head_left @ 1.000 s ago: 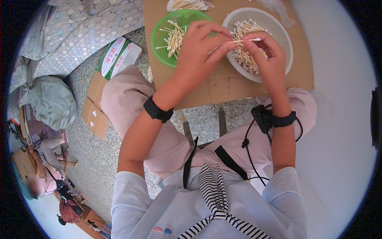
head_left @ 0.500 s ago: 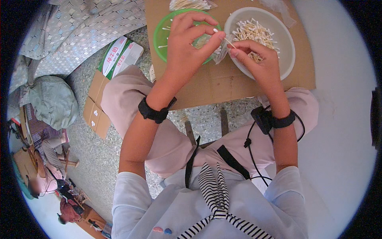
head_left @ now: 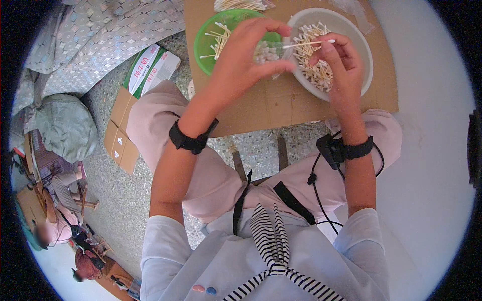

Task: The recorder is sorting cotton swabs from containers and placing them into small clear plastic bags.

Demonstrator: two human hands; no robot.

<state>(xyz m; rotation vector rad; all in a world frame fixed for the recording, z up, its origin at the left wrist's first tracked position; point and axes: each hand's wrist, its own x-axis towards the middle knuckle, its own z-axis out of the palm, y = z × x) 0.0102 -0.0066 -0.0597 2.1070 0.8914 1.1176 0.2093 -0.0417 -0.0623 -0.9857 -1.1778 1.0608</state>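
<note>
The person's right hand (head_left: 345,70) has the thumb and forefinger closed on one slender, white-tipped cotton swab with a pale wooden stick (head_left: 309,44). The swab lies nearly level above the round white plastic bowl (head_left: 365,62), one tip at the right fingers, the other pointing into the gap of the left hand (head_left: 238,57).

The left hand is over the round green plastic bowl (head_left: 203,44), thumb and forefinger spread wide apart. A small clear plastic bag of white-tipped swabs (head_left: 266,52) shows within this gap; whether the other left fingers grip it cannot be determined. Contact between the held swab and the bag likewise cannot be confirmed.

The white bowl contains a dense, disordered heap of loose wooden cotton swabs (head_left: 317,75). The green bowl, just beside it on the left, contains a smaller group of loose swabs (head_left: 219,42), partly covered by the left hand.

Both bowls rest on a flat brown cardboard sheet (head_left: 281,108). At its far edge lie a clear packet of aligned swabs (head_left: 240,5) and a crumpled piece of transparent plastic film (head_left: 355,14). A black fabric strap (head_left: 190,136) encircles the left wrist.
</note>
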